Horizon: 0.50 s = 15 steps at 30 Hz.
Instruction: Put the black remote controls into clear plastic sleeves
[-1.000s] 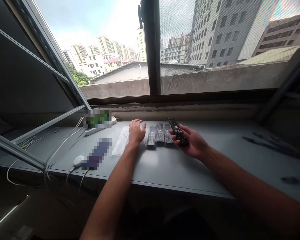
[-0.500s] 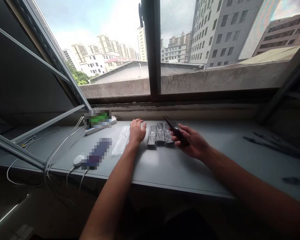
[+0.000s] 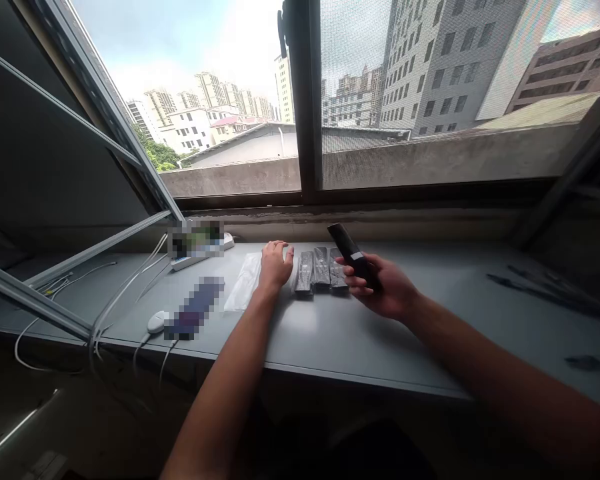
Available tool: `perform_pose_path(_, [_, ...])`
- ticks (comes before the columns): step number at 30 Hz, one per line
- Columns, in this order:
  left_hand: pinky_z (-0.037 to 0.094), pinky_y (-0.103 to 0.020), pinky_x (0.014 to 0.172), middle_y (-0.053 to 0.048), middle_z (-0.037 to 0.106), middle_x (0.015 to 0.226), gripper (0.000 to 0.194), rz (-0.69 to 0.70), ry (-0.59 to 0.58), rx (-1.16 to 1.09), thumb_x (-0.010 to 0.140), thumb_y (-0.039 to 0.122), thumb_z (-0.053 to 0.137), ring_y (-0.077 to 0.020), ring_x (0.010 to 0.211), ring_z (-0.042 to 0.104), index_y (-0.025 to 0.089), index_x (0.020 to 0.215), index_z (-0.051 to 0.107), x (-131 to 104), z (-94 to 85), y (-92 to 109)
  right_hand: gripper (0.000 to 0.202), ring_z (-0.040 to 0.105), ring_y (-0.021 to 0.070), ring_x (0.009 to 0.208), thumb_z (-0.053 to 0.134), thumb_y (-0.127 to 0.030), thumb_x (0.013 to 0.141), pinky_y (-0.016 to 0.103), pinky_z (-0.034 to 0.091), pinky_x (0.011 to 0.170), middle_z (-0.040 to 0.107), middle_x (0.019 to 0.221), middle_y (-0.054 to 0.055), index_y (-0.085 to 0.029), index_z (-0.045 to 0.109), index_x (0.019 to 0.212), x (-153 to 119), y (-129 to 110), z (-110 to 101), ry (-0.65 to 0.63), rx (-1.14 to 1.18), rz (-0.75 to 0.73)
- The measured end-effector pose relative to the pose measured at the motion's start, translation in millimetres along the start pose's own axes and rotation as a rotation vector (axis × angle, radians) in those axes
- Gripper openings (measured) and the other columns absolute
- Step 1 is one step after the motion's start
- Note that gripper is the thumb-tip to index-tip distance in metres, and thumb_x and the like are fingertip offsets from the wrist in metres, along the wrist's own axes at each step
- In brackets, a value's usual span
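Note:
My right hand (image 3: 386, 288) is closed around a slim black remote control (image 3: 347, 247), held tilted above the table, with a small pale label on its face. Below and left of it, three dark, long pieces in clear plastic wrapping (image 3: 322, 268) lie side by side; the rightmost is partly covered by my right fingers. My left hand (image 3: 277, 264) rests just left of this row, fingers loosely bent and apart, with nothing visible in it. Its edge overlaps a flat clear plastic bag (image 3: 243, 287) lying on the table.
The grey table (image 3: 305, 333) runs along a window. On the left stand a white power strip (image 3: 200, 255), a blurred-out phone-like item (image 3: 194, 310), a round white charger (image 3: 156, 323) and loose cables (image 3: 123, 287). A metal frame (image 3: 125, 133) rises there. Dark thin items (image 3: 545, 293) lie far right.
The remote control has turned in my right hand, so more of its broad face and the pale label show. My left hand has hardly moved.

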<state>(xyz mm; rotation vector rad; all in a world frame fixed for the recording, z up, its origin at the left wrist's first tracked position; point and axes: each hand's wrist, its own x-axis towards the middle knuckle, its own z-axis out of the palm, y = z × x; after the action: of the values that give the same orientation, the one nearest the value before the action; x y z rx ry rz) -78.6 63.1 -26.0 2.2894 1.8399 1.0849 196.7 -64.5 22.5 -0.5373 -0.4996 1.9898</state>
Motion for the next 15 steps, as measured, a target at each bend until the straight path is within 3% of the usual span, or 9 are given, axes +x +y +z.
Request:
perform_pose_path(4, [0.039,-0.046,0.128,-0.014,0.067,0.146,0.038,0.000,-0.010,0.006,0.111,0.038,0.047,-0.0313,0.146,0.053,0.020,0.133,0.073,0.5,1.0,-1.7,0.030,0.063,0.0167,0.068,0.062,-0.030,0.108,0.023,0.060,0.050,0.066,0.089,0.008,-0.012,0.069,0.131,-3.2,0.9,6.4,0.029,-0.040,-0.023])
perform_pose_path(9, [0.039,-0.044,0.128,-0.014,0.069,0.142,0.037,0.022,0.006,-0.009,0.111,0.037,0.048,-0.0308,0.143,0.054,0.019,0.131,0.073,-0.2,1.8,-2.9,0.032,0.063,0.0156,0.064,0.054,-0.033,0.111,0.021,0.049,0.039,0.074,0.105,0.013,-0.016,0.067,0.134,-2.3,0.2,7.4,0.067,-0.058,0.000])
perform_pose_path(15, [0.041,-0.045,0.126,-0.014,0.070,0.141,0.035,0.012,-0.002,-0.030,0.111,0.036,0.049,-0.0314,0.140,0.056,0.019,0.129,0.074,-1.1,-1.0,1.0,0.032,0.052,0.0132,0.054,0.045,-0.031,0.114,0.021,0.046,0.037,0.064,0.084,0.005,-0.016,0.066,0.132,-0.6,0.4,2.7,-0.025,-0.043,0.024])
